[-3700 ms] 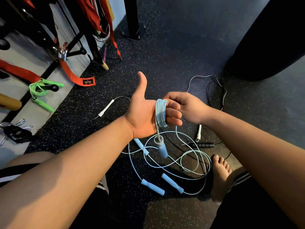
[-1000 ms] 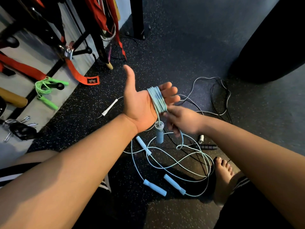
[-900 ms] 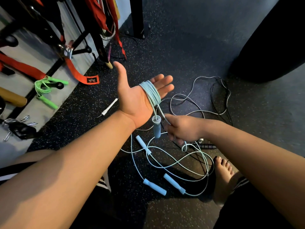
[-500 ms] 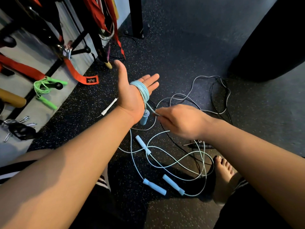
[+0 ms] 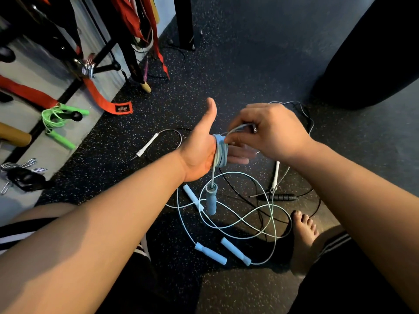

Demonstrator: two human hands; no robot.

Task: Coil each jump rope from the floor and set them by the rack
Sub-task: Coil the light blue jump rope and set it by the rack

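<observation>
— Above the floor (image 5: pixel 249 64), mid-frame, what are the hands doing?

— Left hand (image 5: pixel 201 150) is open, palm up, thumb raised, fingers flat. A blue coil (image 5: pixel 220 152) is wrapped around those fingers. One blue handle (image 5: pixel 211 200) hangs from the coil on a short cord, clear of the floor.

— And the right?

— Right hand (image 5: pixel 269 130) sits over the left fingertips, fingers pinched on a strand of the blue cord that runs to the top of the coil.

— Where's the rest of that rope?

— Loose blue cord (image 5: pixel 256 214) lies looped on the floor below the hands. Three more blue handles rest there: one (image 5: pixel 192 197) just beside the hanging handle, two (image 5: pixel 223 251) nearer the bottom edge, side by side.

— Other ropes?

— A white-handled one: one handle (image 5: pixel 146 146) left of the left hand, another (image 5: pixel 275 174) under the right wrist. A black handle (image 5: pixel 281 197) lies beside that, near a bare foot (image 5: pixel 302 241). Which cord belongs to which, I can't tell.

— By the rack?

— A green rope (image 5: pixel 57 123) lies bundled at the floor's left edge, at the rack (image 5: pixel 99 55), next to an orange strap (image 5: pixel 106 103).
</observation>
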